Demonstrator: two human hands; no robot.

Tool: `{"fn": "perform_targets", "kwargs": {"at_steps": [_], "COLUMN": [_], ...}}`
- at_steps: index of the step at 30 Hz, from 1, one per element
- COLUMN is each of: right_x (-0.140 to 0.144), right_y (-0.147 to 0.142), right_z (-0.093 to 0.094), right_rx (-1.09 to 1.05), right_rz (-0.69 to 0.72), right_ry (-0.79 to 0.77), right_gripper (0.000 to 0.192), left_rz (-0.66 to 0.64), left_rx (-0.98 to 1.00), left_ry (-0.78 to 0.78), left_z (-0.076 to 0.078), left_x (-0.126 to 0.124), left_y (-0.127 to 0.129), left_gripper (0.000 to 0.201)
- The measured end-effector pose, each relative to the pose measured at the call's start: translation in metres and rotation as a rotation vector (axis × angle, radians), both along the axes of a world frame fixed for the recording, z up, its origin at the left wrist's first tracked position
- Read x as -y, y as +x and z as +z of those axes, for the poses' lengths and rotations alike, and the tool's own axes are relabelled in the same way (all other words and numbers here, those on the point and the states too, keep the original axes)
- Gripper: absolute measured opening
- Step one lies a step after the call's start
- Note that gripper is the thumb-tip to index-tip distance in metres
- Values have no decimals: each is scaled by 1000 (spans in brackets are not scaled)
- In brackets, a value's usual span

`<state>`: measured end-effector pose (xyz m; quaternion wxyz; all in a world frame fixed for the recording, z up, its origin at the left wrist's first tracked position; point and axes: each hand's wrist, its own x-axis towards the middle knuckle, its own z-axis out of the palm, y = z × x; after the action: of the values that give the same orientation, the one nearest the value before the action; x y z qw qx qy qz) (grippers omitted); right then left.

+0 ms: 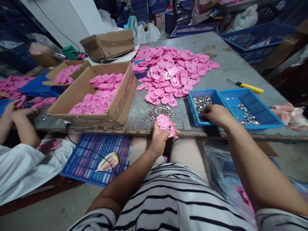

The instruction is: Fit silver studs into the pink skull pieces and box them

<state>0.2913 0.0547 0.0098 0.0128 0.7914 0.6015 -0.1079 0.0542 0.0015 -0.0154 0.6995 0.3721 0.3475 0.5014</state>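
Observation:
My left hand [158, 141] grips a pink plastic part [164, 123] with holes in it, just over the table's front edge. My right hand [216, 114] reaches into a small blue bin [196, 119] of tiny shiny metal pieces [202, 103]. Its fingers are drawn together down among those pieces, and what is between the fingertips is hidden. A loose heap of small metal pieces [158, 112] lies on the table just beyond my left hand. Farther back spreads a large pile of similar pink parts [173, 70].
A cardboard box [117, 110] of pink parts stands left of the pile. Right of my right hand sits another blue bin [264, 120] with metal pieces, and behind it a yellow-handled tool [252, 88]. At far left are a co-worker's hands [18, 112]. A blue crate [84, 160] lies below.

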Motion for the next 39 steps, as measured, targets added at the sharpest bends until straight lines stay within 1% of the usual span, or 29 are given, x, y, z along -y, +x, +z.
{"fn": "perform_targets", "kwargs": {"at_steps": [4,10,14,20,24,31,35,39], "right_x": [2,3,4,8,10,11,12,13], "right_y": [1,2,3,1,0,3,3,3], "right_z": [-2,-2,-2,1,4,1,1,3], "right_rx": [-36,-97,-148,-218,-248,-279,-272,-246], "right_rz": [-27,-49,-54,-129,-149,-149,-140,-130], "right_ry": [91,142,160,232,250,363,358,355], "right_gripper": [15,21,15,7,11,10,9,11], "left_rz": [0,4,5,3,10,14,18,21], "left_rx": [-3,-17,-20,-22,-25,-20,-23,-12], "left_ry": [2,-2,-4,-16,-26,-24,-35,-37], "left_z": [0,0,-1,0,-1,-3,-3,-2], "left_x": [0,2,2,2,2,2,2,1], "left_y": [0,0,-1,-2,-1,-2,-2,-1], "left_gripper": [48,46,47,48,48,45,44,45]}}
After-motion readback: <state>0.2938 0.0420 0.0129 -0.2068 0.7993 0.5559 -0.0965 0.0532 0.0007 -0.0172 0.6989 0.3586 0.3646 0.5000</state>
